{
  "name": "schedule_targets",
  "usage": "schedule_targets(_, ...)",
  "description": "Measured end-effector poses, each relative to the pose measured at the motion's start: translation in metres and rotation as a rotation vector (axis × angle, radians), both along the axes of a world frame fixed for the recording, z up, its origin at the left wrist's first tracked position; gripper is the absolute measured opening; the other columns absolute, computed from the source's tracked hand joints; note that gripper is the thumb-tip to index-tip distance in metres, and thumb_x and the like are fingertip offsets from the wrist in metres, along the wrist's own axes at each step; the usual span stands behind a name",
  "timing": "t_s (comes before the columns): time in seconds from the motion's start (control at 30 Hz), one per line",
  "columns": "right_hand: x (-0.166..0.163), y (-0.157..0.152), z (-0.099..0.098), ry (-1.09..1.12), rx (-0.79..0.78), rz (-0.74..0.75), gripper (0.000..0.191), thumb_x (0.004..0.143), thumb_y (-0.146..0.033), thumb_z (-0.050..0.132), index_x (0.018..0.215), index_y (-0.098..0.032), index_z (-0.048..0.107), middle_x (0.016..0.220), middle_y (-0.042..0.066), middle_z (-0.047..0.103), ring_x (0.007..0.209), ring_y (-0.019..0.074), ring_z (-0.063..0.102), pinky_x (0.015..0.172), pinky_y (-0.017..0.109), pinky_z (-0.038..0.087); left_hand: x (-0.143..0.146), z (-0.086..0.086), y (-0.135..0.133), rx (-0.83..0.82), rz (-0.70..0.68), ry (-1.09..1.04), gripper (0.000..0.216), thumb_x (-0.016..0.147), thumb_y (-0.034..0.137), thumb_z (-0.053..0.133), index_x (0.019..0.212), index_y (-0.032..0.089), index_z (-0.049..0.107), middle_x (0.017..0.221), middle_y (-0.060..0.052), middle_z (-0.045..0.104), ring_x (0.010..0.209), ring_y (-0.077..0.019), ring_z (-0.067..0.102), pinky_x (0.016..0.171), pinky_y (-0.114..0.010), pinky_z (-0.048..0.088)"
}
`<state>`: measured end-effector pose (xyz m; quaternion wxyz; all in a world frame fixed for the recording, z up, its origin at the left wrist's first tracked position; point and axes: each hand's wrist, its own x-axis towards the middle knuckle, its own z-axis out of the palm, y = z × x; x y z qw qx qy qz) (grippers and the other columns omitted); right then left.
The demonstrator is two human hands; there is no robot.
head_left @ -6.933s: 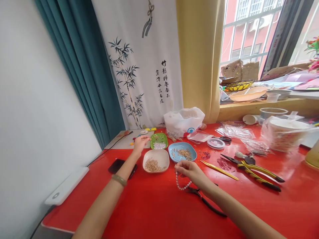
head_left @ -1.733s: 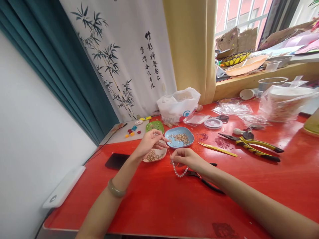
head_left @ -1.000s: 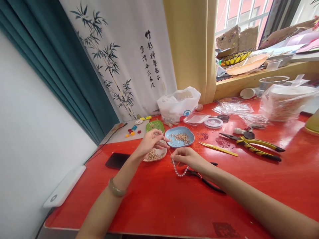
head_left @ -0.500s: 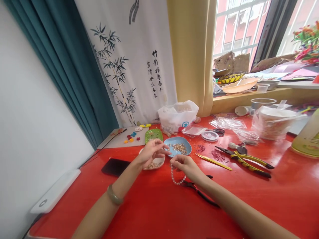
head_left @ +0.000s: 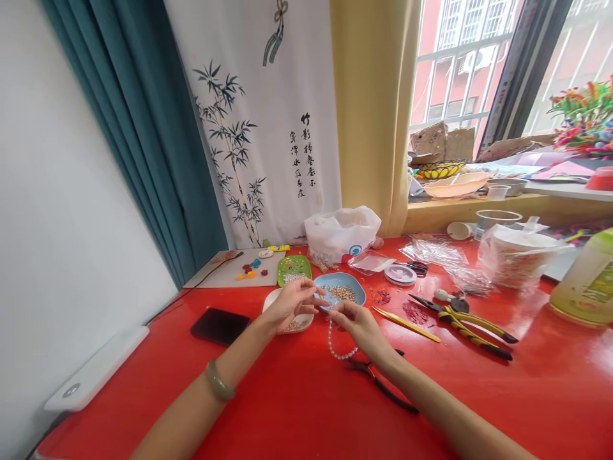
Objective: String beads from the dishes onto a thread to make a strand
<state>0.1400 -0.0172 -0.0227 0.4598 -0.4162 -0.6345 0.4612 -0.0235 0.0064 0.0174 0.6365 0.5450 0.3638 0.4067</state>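
My right hand [head_left: 357,326] pinches the upper end of a string of pearly beads [head_left: 335,352]. The strand hangs below its fingers in a curve. Close by on its left, my left hand [head_left: 294,303] has thumb and fingers drawn together near the strand's top; anything between them is too small to make out. Beneath the left hand is a white dish [head_left: 272,299] of small beads, partly covered. A blue dish [head_left: 357,287] with gold beads lies just beyond both hands. Black-handled pliers [head_left: 390,391] rest under my right forearm.
A green dish [head_left: 282,265] of beads and a white plastic bag [head_left: 340,230] stand behind. To the right lie yellow tweezers [head_left: 407,322], yellow-black pliers [head_left: 472,332] and a bottle [head_left: 582,284]. A phone [head_left: 220,326] is on the left.
The view has tilted up slightly. My hands have come closer together, with the right fingertips now near the left ones. The bead string still hangs from my right hand.
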Motion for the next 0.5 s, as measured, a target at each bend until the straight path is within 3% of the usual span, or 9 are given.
schedule_targets(0.17, 0.004, 0.004, -0.004, 0.008, 0.076, -0.069, 0.023, 0.074, -0.038, 0.05, 0.068, -0.016, 0.051, 0.061, -0.002, 0.048, 0.058, 0.0109, 0.043, 0.056, 0.023, 0.035, 0.003, -0.003, -0.002, 0.138, 0.058, 0.169, 0.021, 0.071, 0.032, 0.056, 0.079, 0.014, 0.05, 0.086, -0.006, 0.057, 0.081, -0.0151, 0.059, 0.062, -0.022, 0.044)
schedule_targets(0.4, 0.008, 0.005, 0.007, 0.113, 0.101, -0.117, 0.021, 0.072, -0.036, 0.054, 0.066, -0.016, 0.053, 0.062, -0.001, 0.051, 0.059, 0.0108, 0.047, 0.059, 0.023, 0.037, 0.015, -0.018, -0.007, 0.106, 0.25, 0.239, 0.012, 0.068, 0.015, 0.051, 0.081, 0.015, 0.048, 0.074, -0.002, 0.055, 0.075, -0.0136, 0.056, 0.07, -0.027, 0.043)
schedule_targets(0.5, 0.01, 0.005, 0.012, 0.146, 0.128, -0.124, 0.021, 0.072, -0.036, 0.056, 0.067, -0.016, 0.054, 0.062, -0.001, 0.052, 0.06, 0.0109, 0.048, 0.059, 0.023, 0.038, 0.021, -0.017, -0.014, 0.144, 0.168, 0.21, 0.011, 0.066, 0.015, 0.055, 0.075, 0.014, 0.049, 0.074, -0.002, 0.055, 0.076, -0.0132, 0.054, 0.072, -0.027, 0.042)
